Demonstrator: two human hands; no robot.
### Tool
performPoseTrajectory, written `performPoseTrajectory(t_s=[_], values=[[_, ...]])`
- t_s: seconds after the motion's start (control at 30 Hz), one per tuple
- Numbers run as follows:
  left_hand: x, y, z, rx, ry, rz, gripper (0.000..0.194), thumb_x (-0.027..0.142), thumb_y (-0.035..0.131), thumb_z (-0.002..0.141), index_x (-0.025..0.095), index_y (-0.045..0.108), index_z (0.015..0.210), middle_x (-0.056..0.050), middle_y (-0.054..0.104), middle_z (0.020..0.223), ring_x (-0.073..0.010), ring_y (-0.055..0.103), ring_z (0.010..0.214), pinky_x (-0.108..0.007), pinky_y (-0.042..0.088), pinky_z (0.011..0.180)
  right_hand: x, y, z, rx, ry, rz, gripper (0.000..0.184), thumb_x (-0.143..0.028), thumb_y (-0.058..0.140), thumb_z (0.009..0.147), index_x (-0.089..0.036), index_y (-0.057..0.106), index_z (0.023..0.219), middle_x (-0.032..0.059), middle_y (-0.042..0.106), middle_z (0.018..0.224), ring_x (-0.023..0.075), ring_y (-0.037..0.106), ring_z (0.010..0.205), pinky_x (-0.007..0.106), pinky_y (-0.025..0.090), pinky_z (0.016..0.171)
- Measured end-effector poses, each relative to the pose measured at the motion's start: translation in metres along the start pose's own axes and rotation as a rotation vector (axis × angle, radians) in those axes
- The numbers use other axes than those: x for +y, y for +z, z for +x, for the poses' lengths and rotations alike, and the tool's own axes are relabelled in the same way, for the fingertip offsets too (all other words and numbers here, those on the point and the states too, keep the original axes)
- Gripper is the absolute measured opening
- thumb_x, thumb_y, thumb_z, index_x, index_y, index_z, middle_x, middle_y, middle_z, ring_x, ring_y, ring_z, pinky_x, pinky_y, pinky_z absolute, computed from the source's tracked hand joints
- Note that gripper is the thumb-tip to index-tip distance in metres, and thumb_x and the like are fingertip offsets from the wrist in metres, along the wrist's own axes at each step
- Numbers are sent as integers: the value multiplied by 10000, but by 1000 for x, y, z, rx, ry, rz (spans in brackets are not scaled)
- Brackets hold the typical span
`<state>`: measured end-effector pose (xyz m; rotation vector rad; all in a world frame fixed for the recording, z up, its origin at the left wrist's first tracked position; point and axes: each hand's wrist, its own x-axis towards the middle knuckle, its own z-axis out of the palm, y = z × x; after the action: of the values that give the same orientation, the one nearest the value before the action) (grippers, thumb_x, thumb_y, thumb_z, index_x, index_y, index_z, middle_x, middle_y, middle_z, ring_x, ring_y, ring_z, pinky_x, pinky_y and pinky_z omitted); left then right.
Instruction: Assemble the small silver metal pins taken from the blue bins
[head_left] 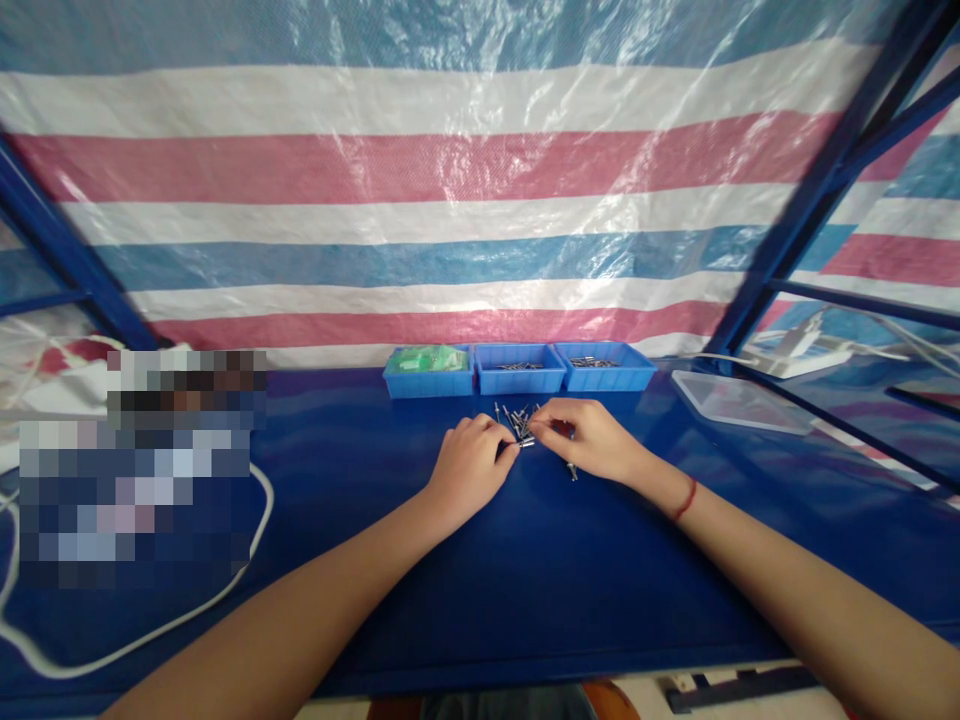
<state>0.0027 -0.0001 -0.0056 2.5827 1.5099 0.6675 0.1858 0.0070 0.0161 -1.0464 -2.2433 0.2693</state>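
Note:
A small heap of slim silvery metal pieces (520, 420), which look like rivets, lies on the blue table in front of the boxes. My left hand (472, 460) is closed at the near left side of the heap, its thumb and forefinger pinching one rivet (527, 443). From the right, my right hand (589, 436) reaches the heap with thumb and forefinger drawn together; whatever is between those fingertips is too small to make out. Another metal piece (573, 471) pokes out below the right palm, and the hand partly hides it.
Three blue boxes stand in a row behind the heap: the left box (429, 384) holds green packets, the middle box (521, 382) and right box (611, 380) metal pieces. A clear plastic lid (739, 402) lies right. A white cable (264, 510) loops left beside a blurred area.

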Motion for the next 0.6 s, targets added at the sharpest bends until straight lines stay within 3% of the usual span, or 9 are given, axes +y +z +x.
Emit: performPoseTrajectory(t_s=[0.23, 0.43, 0.5, 0.6], values=[[-3, 1, 1, -29, 22, 92, 284, 315, 360, 923, 215, 625, 937, -51, 607, 961, -215, 550, 890, -334, 419, 749, 1, 0, 0, -37, 16, -17, 172, -184, 501, 826, -158, 647, 738, 7, 612, 668, 97, 525, 572, 220, 379, 565], [-1, 2, -1, -40, 25, 123, 263, 272, 346, 926, 183, 593, 934, -66, 617, 928, -230, 556, 894, -336, 415, 725, 5, 6, -4, -126, -59, 2, 100, -185, 588, 771, -173, 665, 835, 12, 608, 727, 110, 544, 640, 219, 406, 608], [-1, 2, -1, -7, 24, 64, 245, 255, 349, 924, 177, 582, 919, -61, 626, 905, -225, 565, 886, -338, 419, 731, 5, 8, -4, -135, -75, -9, 105, -162, 578, 775, -172, 668, 828, 17, 606, 728, 113, 540, 643, 223, 408, 611], [-3, 3, 1, 116, 44, -203, 204, 255, 380, 916, 182, 569, 905, -40, 639, 905, -181, 585, 862, -312, 434, 759, 4, 10, -3, -79, -47, 8, 119, -168, 551, 805, -163, 670, 804, 28, 611, 725, 113, 534, 623, 230, 406, 599]])
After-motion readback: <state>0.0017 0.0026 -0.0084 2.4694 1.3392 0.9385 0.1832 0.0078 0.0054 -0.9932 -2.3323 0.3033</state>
